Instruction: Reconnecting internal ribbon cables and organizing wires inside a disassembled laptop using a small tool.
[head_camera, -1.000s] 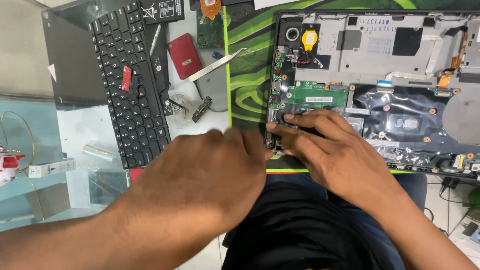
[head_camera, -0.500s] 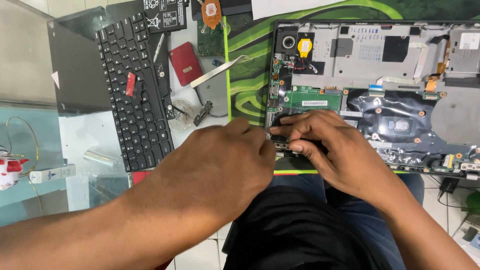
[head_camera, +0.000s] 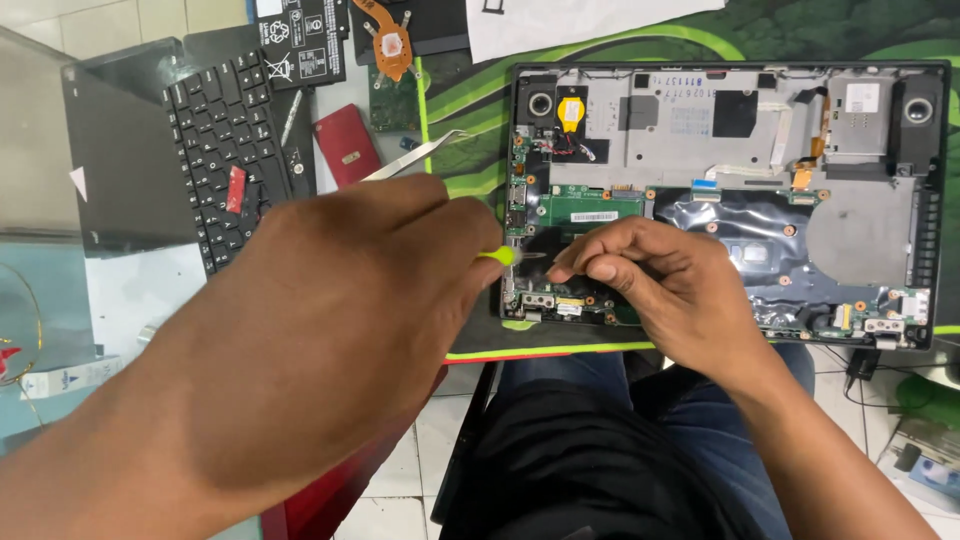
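Since the earlier frame the left hand (head_camera: 330, 340) had lifted off the board and swung out toward the camera, uncovering a slim tool with a yellow-green handle (head_camera: 497, 256) whose thin metal tip pointed right, toward the lower left corner of the opened laptop base (head_camera: 730, 200). That hand was closed around the tool's handle, most of which its fingers hid. The right hand (head_camera: 665, 290) had shifted little; it lay on the board with thumb and forefinger pinched narrow just beside the tool tip, though whether anything small sat between them could not be told.

The tool looked light and stiff, best gripped on its handle, well back from the fine tip. The circuit board (head_camera: 590, 205) under the hands seemed fragile, with small connectors and thin ribbon cables, so only its edges or the chassis frame looked safe to press on.

Left of the laptop, on the glass desk (head_camera: 40, 200), lay a detached black keyboard (head_camera: 225, 150), a red card-like piece (head_camera: 345, 160) and a pair of metal tweezers (head_camera: 415, 157), well apart from both hands.
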